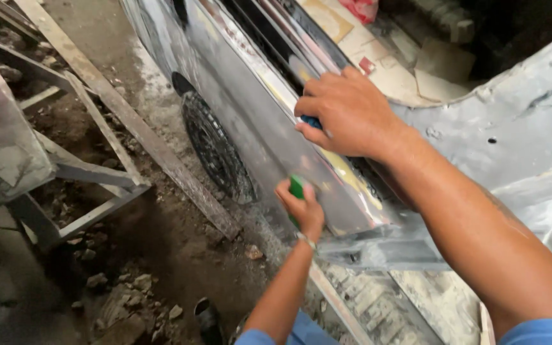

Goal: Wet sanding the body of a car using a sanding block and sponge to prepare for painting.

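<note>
1. The left hand (pixel 301 207), low against the car panel (pixel 250 121), presses a green block (pixel 296 186) to the metal. Its grip is closed around the block, with only the top edge showing above the fingers.
2. The right hand (pixel 346 112) is higher up, near the panel's top edge just below the window line. Its fingers curl over a small blue piece (pixel 311 121), which is mostly hidden, so I cannot tell what it is. This grip is closed as well.
3. The panel is bare grey metal with yellowish filler patches (pixel 346 176) between and beside the two hands. The wheel (pixel 215 150) sits further along it, on the dirt floor (pixel 161 255).
4. Judgement: the green block looks light and fairly stiff, and small enough for one palm. It is best held across its back with the fingers wrapped over the sides, as it is here. The panel itself is rigid, and its surface looks smooth, so it is probably slippery under a flat pad.
5. A wooden plank (pixel 129 121) and a metal frame (pixel 91 172) lie on the floor beside the car.
</note>
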